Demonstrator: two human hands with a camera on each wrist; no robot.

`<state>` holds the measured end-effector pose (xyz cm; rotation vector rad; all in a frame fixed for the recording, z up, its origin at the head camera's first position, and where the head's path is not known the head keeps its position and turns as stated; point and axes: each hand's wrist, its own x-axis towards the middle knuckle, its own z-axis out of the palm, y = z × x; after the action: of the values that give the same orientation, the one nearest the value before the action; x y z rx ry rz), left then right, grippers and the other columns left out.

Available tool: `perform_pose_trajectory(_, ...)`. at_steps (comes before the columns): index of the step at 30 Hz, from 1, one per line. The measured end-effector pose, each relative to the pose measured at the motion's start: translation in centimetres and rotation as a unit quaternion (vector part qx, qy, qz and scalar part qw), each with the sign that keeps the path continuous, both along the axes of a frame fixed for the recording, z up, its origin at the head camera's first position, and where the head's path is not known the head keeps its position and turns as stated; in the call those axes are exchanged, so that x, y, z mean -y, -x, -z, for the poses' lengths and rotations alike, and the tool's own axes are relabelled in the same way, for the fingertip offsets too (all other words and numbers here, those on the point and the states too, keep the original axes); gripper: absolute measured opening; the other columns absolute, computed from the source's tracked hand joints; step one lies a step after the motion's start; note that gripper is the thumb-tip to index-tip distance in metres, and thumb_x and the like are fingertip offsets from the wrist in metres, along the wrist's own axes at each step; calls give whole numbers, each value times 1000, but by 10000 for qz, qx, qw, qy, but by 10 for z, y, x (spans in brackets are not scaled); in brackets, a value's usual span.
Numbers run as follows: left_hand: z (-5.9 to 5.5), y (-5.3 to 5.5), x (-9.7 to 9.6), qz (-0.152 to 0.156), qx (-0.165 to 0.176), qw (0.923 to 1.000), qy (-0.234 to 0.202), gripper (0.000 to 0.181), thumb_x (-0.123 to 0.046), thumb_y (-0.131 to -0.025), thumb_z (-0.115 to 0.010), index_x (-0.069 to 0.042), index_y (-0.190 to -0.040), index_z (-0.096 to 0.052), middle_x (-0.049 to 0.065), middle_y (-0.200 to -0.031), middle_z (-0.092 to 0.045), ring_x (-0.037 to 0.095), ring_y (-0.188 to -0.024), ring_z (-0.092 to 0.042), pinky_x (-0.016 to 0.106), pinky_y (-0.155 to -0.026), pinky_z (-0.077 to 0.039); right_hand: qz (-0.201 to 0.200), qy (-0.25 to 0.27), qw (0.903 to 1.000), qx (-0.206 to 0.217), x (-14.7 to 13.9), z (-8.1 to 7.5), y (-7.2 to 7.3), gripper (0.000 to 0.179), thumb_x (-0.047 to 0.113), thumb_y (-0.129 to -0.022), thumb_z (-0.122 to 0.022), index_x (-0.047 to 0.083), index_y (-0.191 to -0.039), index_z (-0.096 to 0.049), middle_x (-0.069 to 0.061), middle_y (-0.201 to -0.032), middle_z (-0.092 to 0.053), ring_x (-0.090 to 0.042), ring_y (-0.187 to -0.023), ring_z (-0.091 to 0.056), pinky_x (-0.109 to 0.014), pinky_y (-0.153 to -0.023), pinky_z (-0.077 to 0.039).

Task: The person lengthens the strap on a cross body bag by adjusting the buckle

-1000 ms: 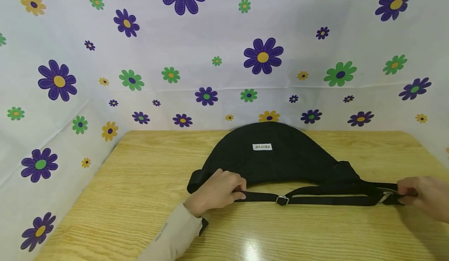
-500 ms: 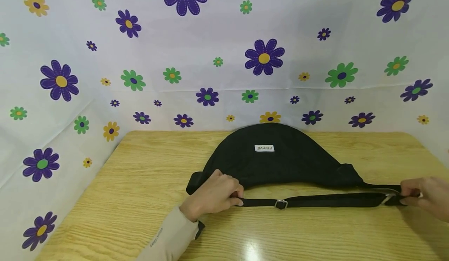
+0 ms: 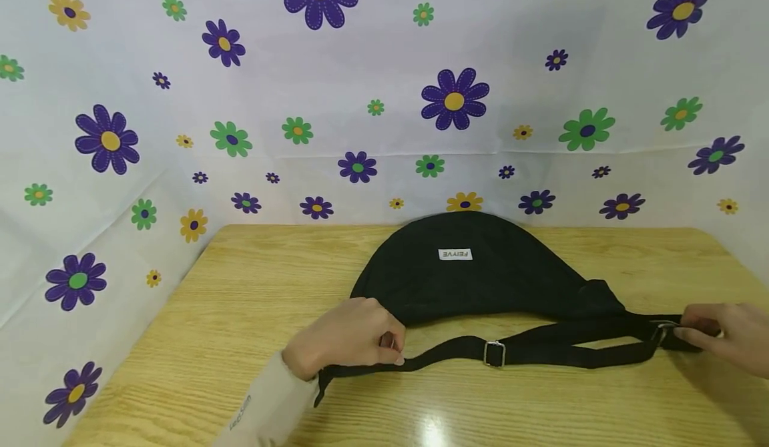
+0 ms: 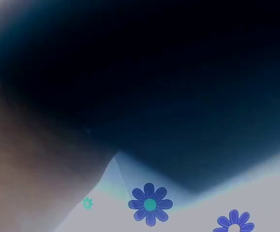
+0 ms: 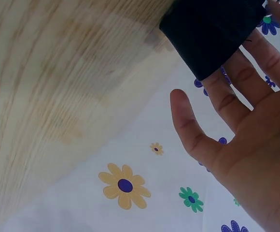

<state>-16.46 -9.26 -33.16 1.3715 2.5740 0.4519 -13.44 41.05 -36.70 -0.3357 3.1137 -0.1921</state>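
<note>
A black crescent-shaped sling bag [image 3: 480, 287] lies flat on the table, its white label [image 3: 455, 255] appearing upside down. Along its near side runs the black strap [image 3: 541, 355], now wavy, with a metal slider buckle [image 3: 494, 353] at mid-length. My left hand [image 3: 348, 333] pinches the strap between thumb and fingers, and a short strap end hangs past the wrist. At the right, my right hand [image 3: 729, 333] grips the strap beside a metal ring [image 3: 663, 330]. In the right wrist view dark webbing [image 5: 212, 38] lies across the fingers, the little finger held away.
The wooden table [image 3: 252, 267] meets a white cloth backdrop [image 3: 360, 47] printed with flowers at the back and sides. A dark, blurred surface [image 4: 169, 87] fills most of the left wrist view.
My left hand has moved left and nearer the front edge, more strap showing beneath it. The strap has gone from taut to slack and wavy. My right hand has barely shifted.
</note>
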Motion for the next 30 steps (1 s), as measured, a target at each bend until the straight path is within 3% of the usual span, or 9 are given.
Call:
perform_pose_trajectory(4, -1, 2, 4, 321, 811, 9950, -477, 13, -23, -88, -63, -17, -79, -70, -17, -70, -60, -8, -64, -52, 12, -60, -43, 276, 172, 9994, 112, 1, -1, 1, 36, 25, -97, -46, 4, -72, -62, -2, -56, -50, -17, -49, -48, -32, -49, -41)
perform_pose_trajectory(7, 1, 6, 6, 523, 669, 9937, -735, 17, -20, -91, -57, -12, -87, -72, -10, -84, -63, -5, -77, -56, 14, -70, -45, 441, 184, 9979, 441, 0, -2, 6, 50, 28, -100, -37, -11, -85, -65, -11, -66, -61, -32, -60, -58, -45, -57, -46)
perform_pose_trajectory(9, 3, 8, 8, 486, 435, 9951, -746, 18, -22, -92, -56, -11, -92, -71, -9, -91, -63, -2, -83, -55, 16, -75, -44, 423, 105, 9981, 428, 0, -1, 8, 49, 28, -100, -38, -5, -81, -67, -8, -63, -60, -28, -57, -56, -43, -56, -46)
perform_pose_trajectory(13, 8, 11, 14, 188, 331, 9985, -388, 18, -22, -92, -56, -12, -95, -71, -11, -90, -63, -2, -74, -53, 16, -68, -42, 224, 33, 9997, -137, 5, 4, 4, 43, 25, -97, -46, 14, -56, -51, 6, -48, -37, -9, -43, -32, -26, -47, -31)
perform_pose_trajectory(15, 10, 10, 17, -15, 355, 9993, -144, 17, -23, -92, -57, -13, -94, -71, -14, -87, -62, -3, -70, -51, 18, -67, -41, 186, -6, 9992, -342, 7, 6, 2, 43, 26, -95, -49, 17, -54, -40, 6, -47, -26, -7, -43, -23, -24, -47, -23)
perform_pose_trajectory(17, 12, 10, 22, -236, 303, 9992, 78, 16, -24, -91, -57, -16, -94, -72, -17, -87, -61, -2, -74, -51, 24, -77, -38, 162, -38, 9989, -433, 9, 6, 2, 43, 26, -93, -53, 17, -54, -38, 6, -49, -25, -7, -43, -22, -24, -47, -22)
perform_pose_trajectory(22, 16, 13, 33, -804, 109, 9965, 218, 15, -28, -90, -57, -21, -89, -71, -20, -85, -59, 3, -84, -52, 44, -93, -26, 185, -6, 9991, -369, 13, 6, 5, 32, 21, -86, -63, 17, -58, -49, 7, -51, -38, -9, -45, -30, -25, -46, -26)
perform_pose_trajectory(26, 24, 19, 41, -1102, -281, 9935, 74, 24, -35, -93, -51, -22, -92, -70, -16, -89, -61, 5, -89, -55, 46, -95, -24, 86, 108, 9996, -241, 16, 6, 9, 19, 15, -79, -69, 15, -65, -58, 7, -57, -50, -9, -47, -39, -25, -45, -33)
perform_pose_trajectory(30, 30, 25, 48, -1258, -331, 9914, -148, 38, -43, -96, -41, -20, -100, -70, -11, -101, -63, 5, -98, -55, 47, -96, -22, -64, 207, 9997, -57, 16, 7, 14, 13, 14, -78, -70, 13, -69, -60, 7, -63, -54, -6, -51, -44, -26, -47, -38)
